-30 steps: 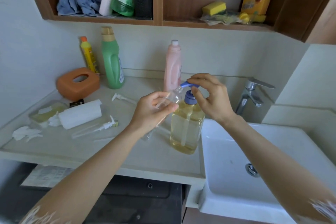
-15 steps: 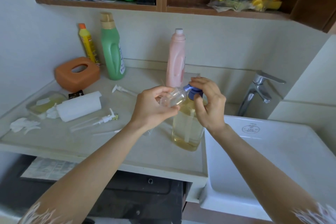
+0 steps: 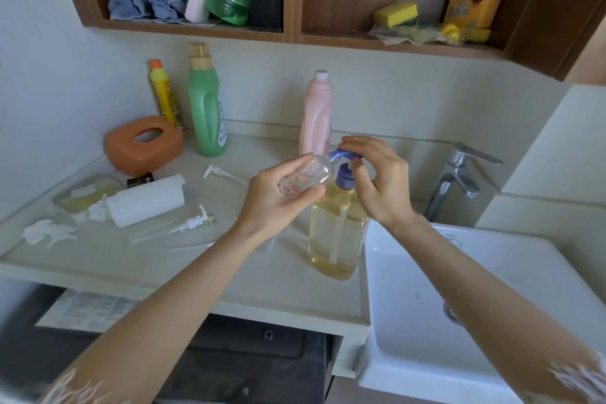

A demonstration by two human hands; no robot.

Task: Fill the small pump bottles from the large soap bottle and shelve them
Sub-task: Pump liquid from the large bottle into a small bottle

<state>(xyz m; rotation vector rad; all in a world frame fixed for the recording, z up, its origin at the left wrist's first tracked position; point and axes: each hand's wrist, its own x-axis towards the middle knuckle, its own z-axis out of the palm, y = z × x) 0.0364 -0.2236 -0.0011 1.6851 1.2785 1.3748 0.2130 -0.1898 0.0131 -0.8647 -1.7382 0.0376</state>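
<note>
The large soap bottle (image 3: 337, 233), clear with yellow liquid and a blue pump head (image 3: 345, 170), stands on the counter beside the sink. My left hand (image 3: 278, 200) holds a small clear bottle (image 3: 310, 172) tilted on its side, its mouth against the blue pump spout. My right hand (image 3: 380, 180) rests on top of the pump head with fingers curled over it. A loose white pump with its tube (image 3: 190, 225) lies on the counter to the left, and another white pump (image 3: 218, 172) lies farther back.
A green bottle (image 3: 206, 108), yellow bottle (image 3: 162, 93) and pink bottle (image 3: 316, 115) stand along the back wall. An orange tissue box (image 3: 144, 144), a paper roll (image 3: 147, 200) and a soap dish (image 3: 85, 195) sit at left. The sink (image 3: 459, 305) and tap (image 3: 459, 174) are at right; wooden shelves (image 3: 292, 36) hang above.
The small bottle's mouth stays at the pump spout while my right hand has stayed on the pump head. The view first tipped down, then came back up.
</note>
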